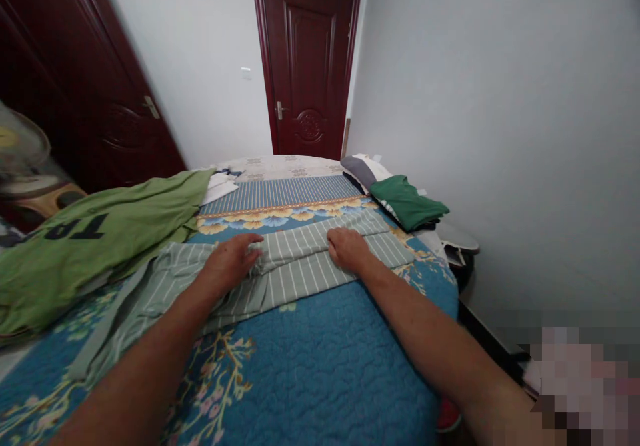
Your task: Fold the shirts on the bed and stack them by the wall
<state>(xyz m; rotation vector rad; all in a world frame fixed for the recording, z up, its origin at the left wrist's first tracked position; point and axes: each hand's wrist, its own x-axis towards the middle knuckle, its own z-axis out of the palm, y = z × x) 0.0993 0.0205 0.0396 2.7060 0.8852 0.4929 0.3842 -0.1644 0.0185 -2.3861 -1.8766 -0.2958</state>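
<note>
A pair of grey-green trousers with white stripes point(300, 286) lies lengthwise across the bed, its two legs stretching to the right, one partly over the other. Its wider, crumpled top part spreads to the lower left, partly behind my left forearm. My left hand point(233, 259) grips the cloth near the middle, where the fabric bunches by the thumb. Farther along the legs, my right hand point(346, 249) is closed on the upper layer, fingers curled into it.
A green T-shirt with dark letters point(100, 239) lies spread at the left. Folded clothes, a dark green one point(407, 203) on top, are stacked at the far right. The blue floral bedspread point(320, 359) drops off at the right edge, beside the wall point(500, 133).
</note>
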